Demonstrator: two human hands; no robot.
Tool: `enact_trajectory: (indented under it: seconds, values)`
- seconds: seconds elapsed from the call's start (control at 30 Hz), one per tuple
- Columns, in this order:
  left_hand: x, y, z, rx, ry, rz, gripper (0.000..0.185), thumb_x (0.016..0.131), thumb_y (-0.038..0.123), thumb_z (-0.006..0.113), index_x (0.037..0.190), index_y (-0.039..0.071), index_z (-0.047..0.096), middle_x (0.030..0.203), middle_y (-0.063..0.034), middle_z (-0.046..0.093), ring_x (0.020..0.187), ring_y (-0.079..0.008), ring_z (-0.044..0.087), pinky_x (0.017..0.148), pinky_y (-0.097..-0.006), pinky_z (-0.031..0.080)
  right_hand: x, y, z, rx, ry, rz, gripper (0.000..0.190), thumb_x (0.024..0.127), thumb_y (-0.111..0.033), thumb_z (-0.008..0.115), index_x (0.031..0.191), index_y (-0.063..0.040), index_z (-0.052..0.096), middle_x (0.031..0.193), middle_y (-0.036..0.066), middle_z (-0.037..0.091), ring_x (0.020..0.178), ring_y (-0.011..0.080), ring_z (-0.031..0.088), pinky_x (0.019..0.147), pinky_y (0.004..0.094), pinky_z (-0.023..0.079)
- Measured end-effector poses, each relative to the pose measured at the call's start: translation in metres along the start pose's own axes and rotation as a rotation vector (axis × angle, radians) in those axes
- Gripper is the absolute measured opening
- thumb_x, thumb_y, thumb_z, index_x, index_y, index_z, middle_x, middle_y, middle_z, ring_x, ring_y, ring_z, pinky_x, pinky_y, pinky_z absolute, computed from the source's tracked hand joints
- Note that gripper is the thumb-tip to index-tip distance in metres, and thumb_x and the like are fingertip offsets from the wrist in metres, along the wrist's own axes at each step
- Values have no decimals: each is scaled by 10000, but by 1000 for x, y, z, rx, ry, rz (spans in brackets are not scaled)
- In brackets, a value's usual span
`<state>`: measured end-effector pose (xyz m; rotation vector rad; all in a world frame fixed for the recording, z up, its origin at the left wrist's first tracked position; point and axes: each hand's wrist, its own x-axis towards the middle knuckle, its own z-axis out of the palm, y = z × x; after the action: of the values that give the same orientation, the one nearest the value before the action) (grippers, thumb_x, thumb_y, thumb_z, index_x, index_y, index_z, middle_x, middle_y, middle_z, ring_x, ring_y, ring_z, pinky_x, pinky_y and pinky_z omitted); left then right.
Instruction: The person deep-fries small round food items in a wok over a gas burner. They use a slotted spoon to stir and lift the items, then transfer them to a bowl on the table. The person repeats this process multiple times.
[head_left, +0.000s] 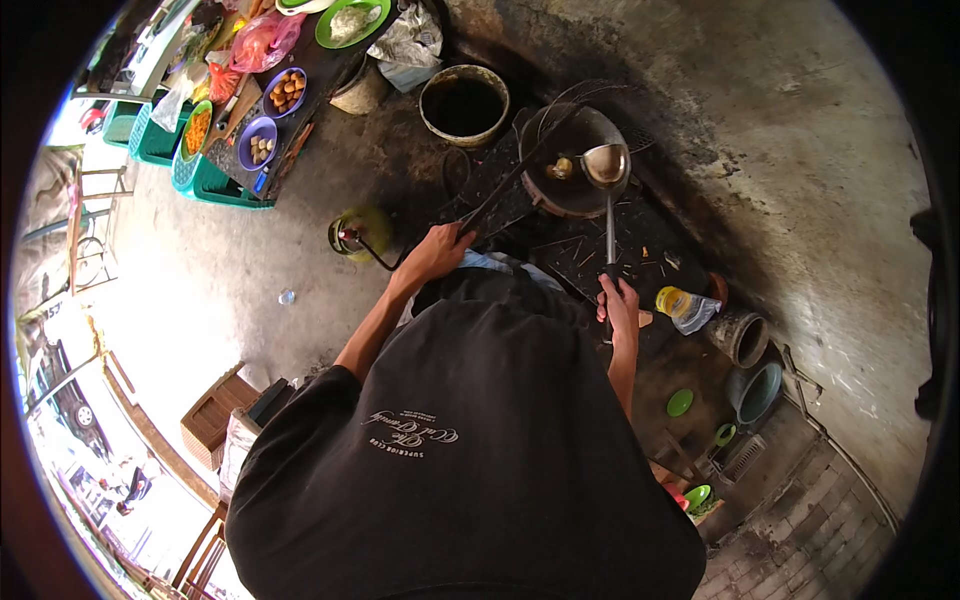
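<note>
My left hand (437, 251) grips the long dark handle of a wire skimmer (501, 193), whose mesh head reaches over the far rim of a wok (530, 174). My right hand (619, 304) holds a steel ladle (610, 229) by its dark grip. The ladle's round bowl hangs over the right side of the wok. Inside the wok, left of the ladle, lies a small yellowish piece of food (559, 169). The wok sits on a blackened stove top (555, 244) scattered with bits of debris. Any flame is hidden below the wok.
A bucket of dark contents (465, 139) stands beyond the stove. At left are a green gas cylinder (360, 234) and a table edge (217, 159) with bowls of food (257, 142). To the right lie a yellow-lidded jar (673, 301), a tipped pot (739, 339) and a grey basin (757, 394).
</note>
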<state>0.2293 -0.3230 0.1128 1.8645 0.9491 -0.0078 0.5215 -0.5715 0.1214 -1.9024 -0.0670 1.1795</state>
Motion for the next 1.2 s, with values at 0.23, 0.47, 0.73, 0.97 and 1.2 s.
enact_trajectory:
  seconds: [0.23, 0.47, 0.73, 0.97, 1.2]
  values:
    - [11, -4, 7, 129, 125, 74, 422, 1001, 304, 549, 978, -112, 617, 912, -337, 640, 937, -493, 614, 789, -536, 476, 33, 15, 7, -129, 98, -68, 253, 972, -282, 668, 863, -67, 592, 600, -3, 512, 413, 86, 464, 363, 263, 359]
    - [2, 3, 6, -13, 93, 26, 405, 1008, 308, 546, 965, -90, 613, 915, -321, 639, 937, -487, 604, 777, -526, 460, 7, 13, -5, 9, -8, 38, 264, 968, -301, 673, 883, -62, 601, 602, -3, 513, 413, 85, 452, 370, 259, 348]
    - [16, -7, 15, 162, 180, 90, 392, 994, 291, 545, 984, -92, 628, 847, -325, 633, 849, -523, 600, 719, -540, 476, 26, 24, 4, -81, 68, -58, 259, 971, -281, 672, 884, -49, 597, 605, -1, 512, 433, 88, 463, 378, 259, 351]
    - [6, 6, -5, -31, 24, -70, 398, 996, 301, 543, 962, -86, 628, 854, -310, 633, 882, -504, 599, 762, -531, 465, 6, 16, 0, 12, -43, 22, 283, 974, -279, 665, 833, -54, 567, 578, -2, 492, 423, 92, 468, 373, 268, 345]
    - [22, -7, -1, 94, 122, 73, 423, 1010, 338, 543, 908, -69, 599, 819, -275, 614, 826, -462, 589, 726, -512, 442, 17, 22, 6, -143, 82, -91, 302, 973, -274, 665, 796, -60, 545, 572, 4, 493, 414, 94, 469, 376, 273, 350]
